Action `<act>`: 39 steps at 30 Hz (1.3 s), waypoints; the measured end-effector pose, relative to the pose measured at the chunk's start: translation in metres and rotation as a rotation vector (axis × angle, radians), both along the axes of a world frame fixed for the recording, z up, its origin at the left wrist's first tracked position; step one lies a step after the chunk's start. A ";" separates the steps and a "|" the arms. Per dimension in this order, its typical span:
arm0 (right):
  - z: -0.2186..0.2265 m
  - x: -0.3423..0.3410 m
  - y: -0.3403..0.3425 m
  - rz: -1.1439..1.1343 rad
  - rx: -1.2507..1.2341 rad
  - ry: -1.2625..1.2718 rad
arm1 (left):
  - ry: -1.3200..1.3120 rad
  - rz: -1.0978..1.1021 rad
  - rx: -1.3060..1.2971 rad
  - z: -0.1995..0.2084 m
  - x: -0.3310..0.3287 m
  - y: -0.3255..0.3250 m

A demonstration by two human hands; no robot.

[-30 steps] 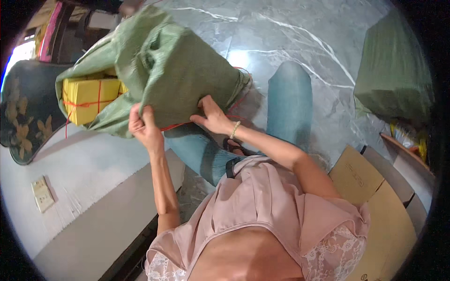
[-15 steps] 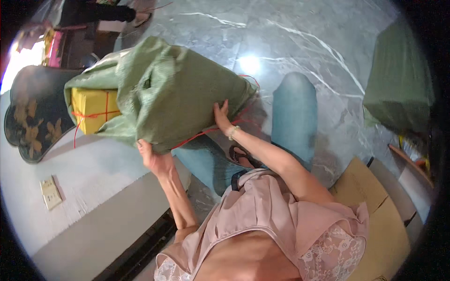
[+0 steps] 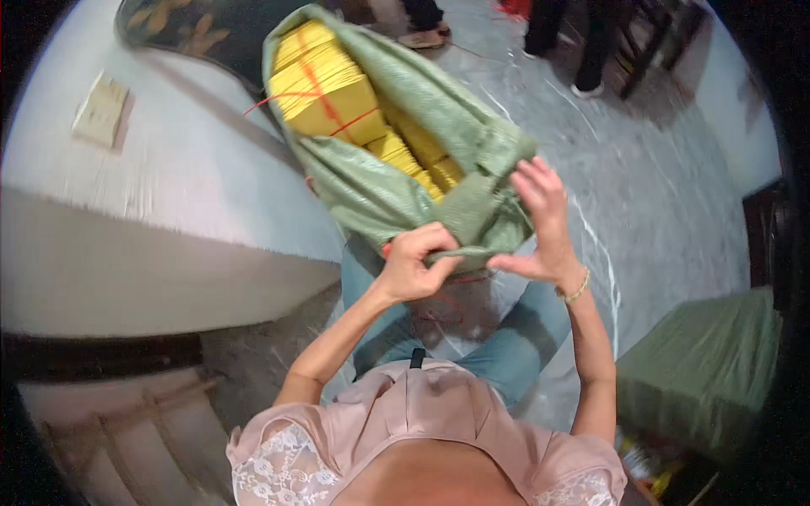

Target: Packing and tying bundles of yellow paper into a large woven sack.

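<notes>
A green woven sack [image 3: 371, 181] lies in front of my knees, its long opening facing up. Inside it are yellow paper bundles [image 3: 337, 105], stacked in rows; the one at the far end is tied with red string [image 3: 314, 76]. My left hand [image 3: 416, 263] is closed on the gathered edge of the sack at its near end. At the near right corner, my right hand [image 3: 544, 221] has its fingers spread around the sack, the fingertips at its side. Whether the right palm presses on the sack I cannot tell.
To the left runs a white wall with a switch plate [image 3: 103, 111]. A dark flower-patterned panel [image 3: 190, 29] stands beyond it. Another green covered bulk [image 3: 704, 363] sits at the right. Other people's legs [image 3: 591, 51] show on the grey marble floor [image 3: 666, 185] at the back.
The view has swung to the right. The sack's mouth now gapes wider, showing more yellow bundles. Both hands have come to its near end, the right one to its corner.
</notes>
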State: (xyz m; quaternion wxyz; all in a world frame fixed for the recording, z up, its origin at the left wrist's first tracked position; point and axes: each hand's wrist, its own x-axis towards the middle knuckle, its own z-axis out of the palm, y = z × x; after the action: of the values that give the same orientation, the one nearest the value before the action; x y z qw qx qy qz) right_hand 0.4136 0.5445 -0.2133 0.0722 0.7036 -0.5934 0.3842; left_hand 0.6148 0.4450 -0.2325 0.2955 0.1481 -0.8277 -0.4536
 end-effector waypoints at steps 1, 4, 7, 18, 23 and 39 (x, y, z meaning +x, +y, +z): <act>0.011 0.018 -0.009 0.002 0.109 0.086 | 0.044 -0.022 -0.058 -0.005 0.003 -0.002; -0.002 0.038 -0.036 0.125 0.204 0.125 | 0.099 0.034 -0.129 -0.013 0.005 -0.004; -0.037 0.046 -0.036 0.161 0.137 -0.038 | 0.224 0.061 -0.215 -0.009 0.014 -0.001; -0.050 0.061 0.002 -0.166 0.267 -1.002 | 0.308 0.309 -0.292 -0.043 0.032 -0.032; -0.028 0.080 0.000 -0.137 0.244 -1.109 | 0.520 0.492 -0.466 -0.017 0.023 -0.031; 0.014 0.149 -0.038 0.000 0.308 -0.891 | 0.821 0.146 -0.447 0.065 -0.001 -0.069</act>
State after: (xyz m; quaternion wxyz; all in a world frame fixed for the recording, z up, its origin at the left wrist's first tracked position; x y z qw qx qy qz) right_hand 0.5624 0.5069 -0.1992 -0.2948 0.4725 -0.6167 0.5563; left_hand 0.6135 0.3760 -0.1678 0.6539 -0.0528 -0.7073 -0.2632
